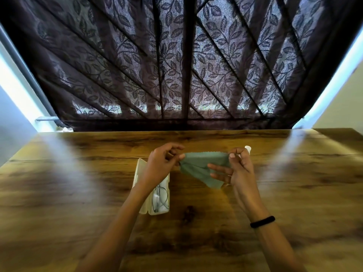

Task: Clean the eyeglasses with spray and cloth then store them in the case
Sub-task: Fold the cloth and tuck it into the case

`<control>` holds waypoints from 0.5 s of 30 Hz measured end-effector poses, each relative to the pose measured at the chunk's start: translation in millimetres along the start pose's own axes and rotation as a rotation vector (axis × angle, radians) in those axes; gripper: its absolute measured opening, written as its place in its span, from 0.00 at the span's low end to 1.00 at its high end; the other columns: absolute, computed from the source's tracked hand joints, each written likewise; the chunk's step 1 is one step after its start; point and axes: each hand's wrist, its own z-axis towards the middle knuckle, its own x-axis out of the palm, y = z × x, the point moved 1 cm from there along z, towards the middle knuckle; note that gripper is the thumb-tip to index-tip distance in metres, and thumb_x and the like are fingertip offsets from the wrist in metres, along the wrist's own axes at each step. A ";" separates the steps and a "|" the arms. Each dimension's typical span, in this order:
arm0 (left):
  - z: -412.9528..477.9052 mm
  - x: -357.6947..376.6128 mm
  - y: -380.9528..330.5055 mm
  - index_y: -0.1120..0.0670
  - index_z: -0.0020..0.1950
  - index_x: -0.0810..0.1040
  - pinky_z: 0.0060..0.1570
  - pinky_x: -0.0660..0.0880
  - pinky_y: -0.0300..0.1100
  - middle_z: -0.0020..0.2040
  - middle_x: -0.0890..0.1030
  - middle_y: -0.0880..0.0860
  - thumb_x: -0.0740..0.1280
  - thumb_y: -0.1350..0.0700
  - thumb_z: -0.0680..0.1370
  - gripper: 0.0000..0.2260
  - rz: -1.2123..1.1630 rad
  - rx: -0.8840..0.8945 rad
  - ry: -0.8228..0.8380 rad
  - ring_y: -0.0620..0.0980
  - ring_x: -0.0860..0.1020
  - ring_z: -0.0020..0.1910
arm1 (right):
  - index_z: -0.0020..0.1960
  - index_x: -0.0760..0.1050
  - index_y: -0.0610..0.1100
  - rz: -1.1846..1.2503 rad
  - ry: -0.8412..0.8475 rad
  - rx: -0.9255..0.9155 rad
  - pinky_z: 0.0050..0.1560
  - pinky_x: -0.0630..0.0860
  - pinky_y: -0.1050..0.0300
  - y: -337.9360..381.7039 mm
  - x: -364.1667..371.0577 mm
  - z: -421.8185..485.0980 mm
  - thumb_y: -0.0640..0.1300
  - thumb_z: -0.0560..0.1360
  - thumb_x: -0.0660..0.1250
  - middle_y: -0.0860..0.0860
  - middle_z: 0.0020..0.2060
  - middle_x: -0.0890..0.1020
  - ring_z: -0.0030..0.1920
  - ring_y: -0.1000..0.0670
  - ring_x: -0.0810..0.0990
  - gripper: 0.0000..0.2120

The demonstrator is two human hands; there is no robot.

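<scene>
A grey-green cleaning cloth (200, 165) is stretched in the air between both hands above the table. My left hand (160, 165) pinches its left corner. My right hand (238, 169) pinches its right corner with thumb and forefinger, the other fingers spread under the cloth. Below my left wrist an open cream case (146, 205) lies on the table with thin-framed eyeglasses (161, 199) folded inside it. Only the white top of the spray bottle (247, 148) shows behind my right hand.
The wooden table (78, 193) stretches wide to both sides and toward me. A dark leaf-patterned curtain (180, 65) hangs over a barred window right behind the table's far edge. A black band (262, 221) is on my right wrist.
</scene>
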 end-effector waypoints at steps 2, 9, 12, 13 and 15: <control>-0.8 0.3 -0.1 0.46 0.51 0.76 0.33 0.79 0.35 0.42 0.78 0.51 0.66 0.61 0.75 0.10 -0.092 -0.029 -0.010 0.44 0.82 0.35 | 0.47 0.66 0.46 0.014 0.009 -0.001 0.32 0.82 0.54 -2.2 1.0 0.9 0.41 0.80 0.53 0.42 0.57 0.75 0.42 0.43 0.84 0.05; -3.2 -1.0 1.3 0.52 0.57 0.75 0.38 0.81 0.42 0.39 0.75 0.47 0.64 0.61 0.76 0.10 0.013 0.049 -0.042 0.51 0.81 0.42 | 0.48 0.68 0.46 -0.100 0.019 -0.013 0.41 0.82 0.47 -1.8 3.3 0.9 0.38 0.79 0.54 0.44 0.61 0.74 0.57 0.43 0.78 0.06; -2.8 -0.7 -1.3 0.54 0.57 0.75 0.42 0.81 0.43 0.39 0.75 0.48 0.65 0.62 0.76 0.10 0.011 0.036 -0.022 0.52 0.80 0.44 | 0.48 0.69 0.46 -0.157 0.023 -0.029 0.46 0.81 0.45 -1.6 3.2 1.4 0.38 0.79 0.55 0.46 0.61 0.73 0.60 0.44 0.75 0.06; -2.5 -0.3 -2.5 0.54 0.56 0.75 0.43 0.80 0.41 0.39 0.75 0.49 0.65 0.62 0.76 0.10 0.014 0.032 -0.027 0.52 0.80 0.45 | 0.49 0.69 0.46 -0.165 0.028 -0.035 0.48 0.81 0.45 -1.9 3.2 1.7 0.38 0.79 0.55 0.47 0.61 0.73 0.61 0.45 0.75 0.06; -2.1 -0.5 -4.3 0.54 0.54 0.76 0.43 0.77 0.34 0.39 0.76 0.47 0.65 0.62 0.76 0.09 0.044 0.044 -0.066 0.48 0.79 0.43 | 0.48 0.70 0.46 -0.166 0.040 -0.046 0.48 0.81 0.45 -2.7 3.4 2.1 0.38 0.78 0.55 0.50 0.58 0.74 0.61 0.46 0.75 0.06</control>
